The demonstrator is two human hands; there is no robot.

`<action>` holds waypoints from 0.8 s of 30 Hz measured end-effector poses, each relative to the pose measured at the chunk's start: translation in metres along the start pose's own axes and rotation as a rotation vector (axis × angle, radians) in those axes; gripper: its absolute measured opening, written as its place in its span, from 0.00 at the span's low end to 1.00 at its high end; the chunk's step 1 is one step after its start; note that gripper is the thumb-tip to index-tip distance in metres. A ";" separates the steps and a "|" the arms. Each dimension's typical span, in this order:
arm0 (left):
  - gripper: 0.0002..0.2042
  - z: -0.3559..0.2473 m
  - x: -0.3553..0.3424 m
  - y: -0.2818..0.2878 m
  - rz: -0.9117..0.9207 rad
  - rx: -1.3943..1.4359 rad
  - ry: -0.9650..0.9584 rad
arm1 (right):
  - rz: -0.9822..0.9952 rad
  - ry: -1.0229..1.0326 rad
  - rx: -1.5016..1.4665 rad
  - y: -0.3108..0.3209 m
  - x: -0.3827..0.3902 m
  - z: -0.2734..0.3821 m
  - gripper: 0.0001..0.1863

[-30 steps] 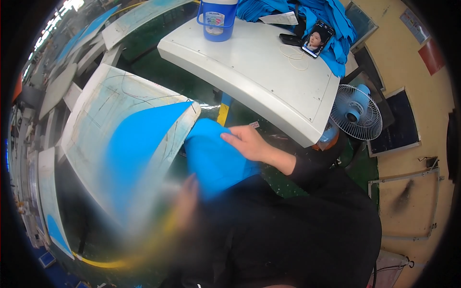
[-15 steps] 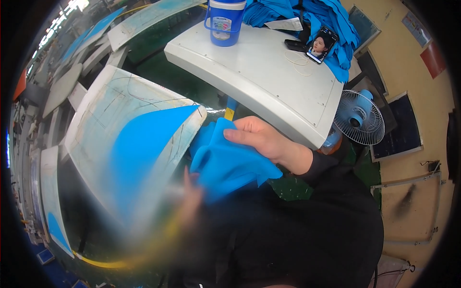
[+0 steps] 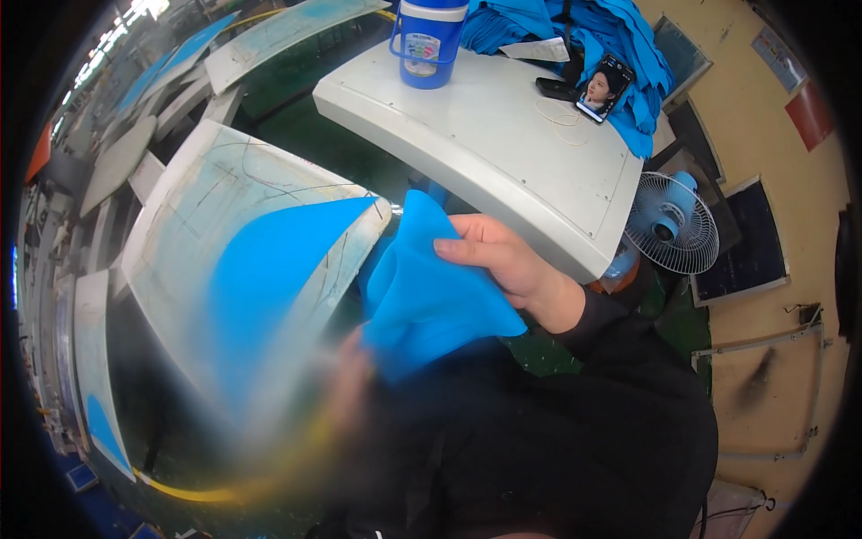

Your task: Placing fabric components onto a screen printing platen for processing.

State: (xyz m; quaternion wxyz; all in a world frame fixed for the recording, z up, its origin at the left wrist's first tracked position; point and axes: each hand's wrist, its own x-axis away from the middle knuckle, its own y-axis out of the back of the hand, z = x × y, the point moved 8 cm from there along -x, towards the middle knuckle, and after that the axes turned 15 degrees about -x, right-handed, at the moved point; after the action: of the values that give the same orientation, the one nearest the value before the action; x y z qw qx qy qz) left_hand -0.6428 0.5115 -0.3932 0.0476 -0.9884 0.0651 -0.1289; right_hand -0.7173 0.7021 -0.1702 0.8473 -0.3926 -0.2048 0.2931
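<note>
A piece of bright blue fabric [image 3: 440, 296] hangs in front of me, its top corner standing up in a point. My right hand [image 3: 503, 265] pinches its right edge, thumb on the front and fingers behind. By the fabric's lower left edge is my left hand [image 3: 350, 373], smeared by a blurred patch in the picture, so its fingers cannot be made out. To the left, another blue fabric piece [image 3: 269, 256] lies flat on a pale, stained board [image 3: 180, 207] with dark lines. The board's rounded corner is close beside the held fabric.
Beyond my hands is a white table [image 3: 467, 126] bearing a blue bucket [image 3: 427, 54], a phone [image 3: 603, 88] and a heap of blue fabric [image 3: 633, 45]. A fan [image 3: 672, 220] stands at the right. More boards [image 3: 99, 359] line the left, and a yellow hose [image 3: 189, 492] curves below.
The held fabric has been lifted a little, and its top corner now points up. My right hand has shifted slightly right. The fingers of my left hand show less than before.
</note>
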 end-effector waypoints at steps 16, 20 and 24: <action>0.23 -0.021 0.010 -0.015 0.027 0.470 0.171 | 0.267 0.006 -0.009 -0.067 -0.001 0.006 0.17; 0.24 -0.022 0.010 0.005 -0.086 0.351 0.078 | 0.246 0.069 0.022 -0.069 -0.007 0.027 0.17; 0.25 -0.023 0.018 0.027 -0.212 0.236 -0.007 | 0.116 0.130 0.150 -0.046 -0.018 0.050 0.16</action>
State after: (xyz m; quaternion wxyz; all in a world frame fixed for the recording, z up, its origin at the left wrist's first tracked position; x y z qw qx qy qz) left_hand -0.6349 0.4807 -0.3698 0.1499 -0.9777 -0.0554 -0.1363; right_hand -0.7442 0.6938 -0.1060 0.8675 -0.3574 -0.1036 0.3301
